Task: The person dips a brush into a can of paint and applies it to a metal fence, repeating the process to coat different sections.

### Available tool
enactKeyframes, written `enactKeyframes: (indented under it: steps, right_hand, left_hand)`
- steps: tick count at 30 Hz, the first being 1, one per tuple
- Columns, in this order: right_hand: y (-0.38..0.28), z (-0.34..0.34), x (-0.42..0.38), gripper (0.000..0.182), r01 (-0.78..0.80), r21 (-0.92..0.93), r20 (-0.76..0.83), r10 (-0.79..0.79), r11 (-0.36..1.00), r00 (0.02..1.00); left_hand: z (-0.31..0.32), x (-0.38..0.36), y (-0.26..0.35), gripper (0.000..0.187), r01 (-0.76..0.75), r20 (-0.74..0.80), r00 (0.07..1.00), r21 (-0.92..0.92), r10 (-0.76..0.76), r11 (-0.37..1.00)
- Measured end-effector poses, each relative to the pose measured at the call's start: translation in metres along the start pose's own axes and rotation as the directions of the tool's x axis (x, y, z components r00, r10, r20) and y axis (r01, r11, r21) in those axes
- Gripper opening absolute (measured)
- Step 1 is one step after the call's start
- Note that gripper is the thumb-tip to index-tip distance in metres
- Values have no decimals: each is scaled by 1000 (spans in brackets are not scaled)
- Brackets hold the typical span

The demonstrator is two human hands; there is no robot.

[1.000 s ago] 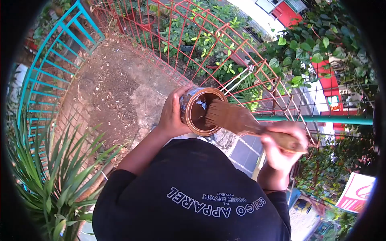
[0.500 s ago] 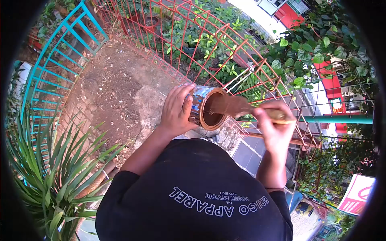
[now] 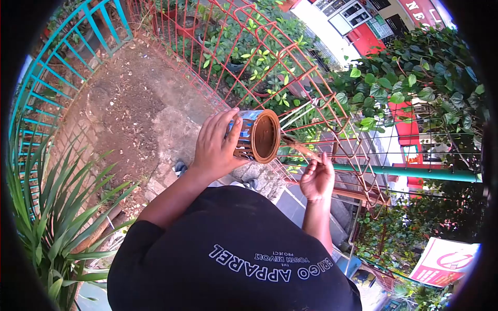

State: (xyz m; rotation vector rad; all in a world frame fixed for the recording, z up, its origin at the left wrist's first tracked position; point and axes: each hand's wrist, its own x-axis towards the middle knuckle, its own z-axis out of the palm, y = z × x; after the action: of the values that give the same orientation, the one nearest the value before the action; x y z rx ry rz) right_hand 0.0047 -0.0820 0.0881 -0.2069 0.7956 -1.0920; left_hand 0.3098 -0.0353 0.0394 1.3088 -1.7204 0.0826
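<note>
My left hand [image 3: 215, 142] is wrapped round a paint can [image 3: 248, 136] with a blue label and brown paint smeared down its side. The can is tilted, so its round mouth faces right and shows brown paint inside. In my right hand [image 3: 317, 179] is a paintbrush [image 3: 303, 150], pinched by its handle and seen nearly edge-on. Its brown-coated bristles point left, close beside the can's rim.
A red wire fence [image 3: 290, 57] runs just beyond my hands, with leafy plants behind it. A teal metal railing [image 3: 39, 80] curves at far left, above a spiky-leaved plant [image 3: 67, 207]. A red-and-white sign [image 3: 445, 262] stands at lower right.
The paintbrush has turned from broad side to edge-on and moved down with my right hand, out of the can's mouth. The view has shifted slightly; my left hand still holds the can.
</note>
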Motion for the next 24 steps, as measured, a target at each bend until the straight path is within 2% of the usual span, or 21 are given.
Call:
enactKeyframes:
  steps: [4, 6, 8, 10, 13, 17, 18, 20, 23, 24]
  right_hand:
    - [18, -1, 0, 12, -23, 39, -58, 25, 999, 998]
    - [27, 4, -3, 11, 66, 30, -119, -62, 997, 991]
    - [34, 16, -11, 10, 211, -96, -106, -221, 973, 969]
    - [39, 19, -17, 10, 398, -265, -28, -420, 878, 907]
    - [37, 33, -28, 11, 561, -498, 133, -582, 661, 803]
    - [27, 24, -32, 11, 583, -584, 151, -630, 564, 761]
    - [28, 24, -30, 10, 587, -561, 91, -661, 584, 745]
    - [28, 25, -33, 10, 555, -420, -21, -619, 718, 785]
    - [19, 9, -27, 13, 422, -138, -148, -440, 896, 886]
    - [12, 11, -25, 15, 384, -113, -119, -396, 916, 911]
  left_hand:
    - [-1, 2, -4, 143, -2, 23, 1000, -47, 3, 999]
    - [-4, 3, -7, 142, -3, 27, 1000, -68, 5, 998]
    - [-7, 5, -11, 141, -2, 16, 1000, -81, 4, 997]
    - [-11, 6, -17, 140, -3, 28, 1000, -56, 5, 998]
    - [-20, 6, -24, 139, -8, 50, 999, -32, 10, 999]
    - [-25, 5, -32, 139, -4, 60, 998, -19, 5, 1000]
    - [-25, 5, -35, 138, 14, 66, 998, -39, -11, 999]
    - [-23, 6, -39, 138, 49, 77, 996, -82, -43, 995]
    - [-15, 5, -47, 146, 64, 89, 995, -186, -49, 981]
    - [-10, 7, -49, 148, 64, 75, 996, -230, -48, 971]
